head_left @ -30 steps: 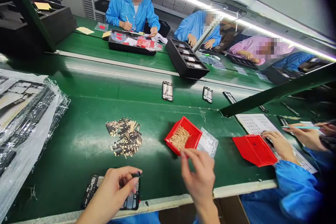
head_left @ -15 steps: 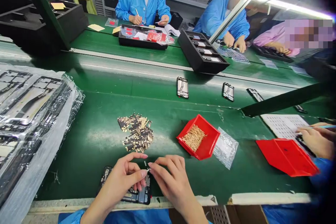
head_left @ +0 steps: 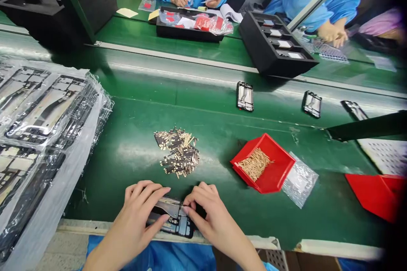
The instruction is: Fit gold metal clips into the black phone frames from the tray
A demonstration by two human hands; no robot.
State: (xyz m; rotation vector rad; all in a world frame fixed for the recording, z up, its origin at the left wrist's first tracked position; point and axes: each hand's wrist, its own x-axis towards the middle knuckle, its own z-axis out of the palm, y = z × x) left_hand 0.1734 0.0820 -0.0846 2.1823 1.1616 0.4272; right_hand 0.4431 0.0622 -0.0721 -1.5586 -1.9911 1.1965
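- The green desk (head_left: 127,161) spans the view; the phone frame (head_left: 178,222) lies on it at six o'clock, just inside the near edge.
- From that frame, a wrapped stack (head_left: 57,148) sits at ten o'clock: clear plastic sheeting with similar frames showing through.
- A black box (head_left: 256,46) stands well apart at one o'clock, pale flat pieces in its compartments.
- A black tray (head_left: 190,36), far off at twelve o'clock, holds clear and red plastic bags and paper.
- A red bin (head_left: 281,163) at two o'clock holds loose tan strips (head_left: 254,164), gathered toward its nine o'clock side.
- The left hand (head_left: 140,209) is half open across the frame, thumb and fingers apart; whether it grips or only steadies, I cannot tell.
- The right hand (head_left: 208,211) is drawn into a pinch at the frame's three o'clock end, seemingly on a thin dark piece (head_left: 182,205).
- The phone frame should be light, stiff and rather slippery; its long edges look the safest hold, away from delicate inner parts.
- A heap of black-and-gold strips (head_left: 182,156) lies at twelve o'clock; each is probably feather-light, bendy and best pinched by one end.
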